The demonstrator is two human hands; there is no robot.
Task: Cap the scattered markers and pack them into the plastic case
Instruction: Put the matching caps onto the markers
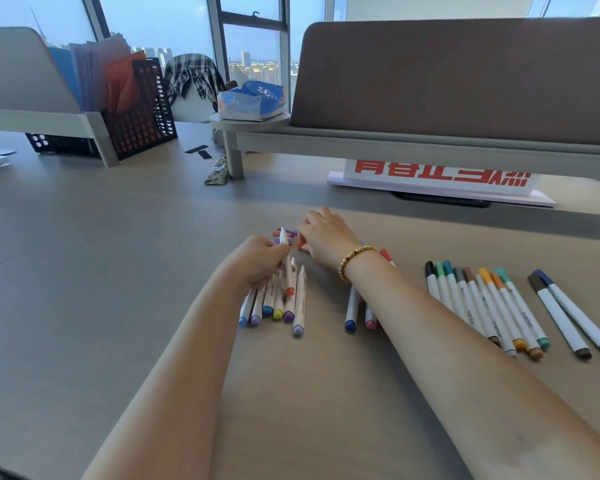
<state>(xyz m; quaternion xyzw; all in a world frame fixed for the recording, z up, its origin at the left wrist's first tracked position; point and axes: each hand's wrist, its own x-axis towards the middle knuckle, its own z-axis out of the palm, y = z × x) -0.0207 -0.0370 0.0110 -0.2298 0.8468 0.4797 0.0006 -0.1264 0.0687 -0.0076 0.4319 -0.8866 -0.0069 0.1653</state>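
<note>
My left hand (260, 259) is closed around a white marker (288, 268) with an orange end, tip pointing up. My right hand (324, 237) pinches an orange cap (300, 243) just beside that tip, over a few loose caps (284, 233). Under my left hand lie more markers with no caps (281, 303), in the middle of the table (118, 271). Toward the right edge lies a row of capped markers (482, 303). I see no case.

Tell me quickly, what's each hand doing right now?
Left hand: closed on an uncapped white marker.
Right hand: fingers pinching an orange cap.
</note>
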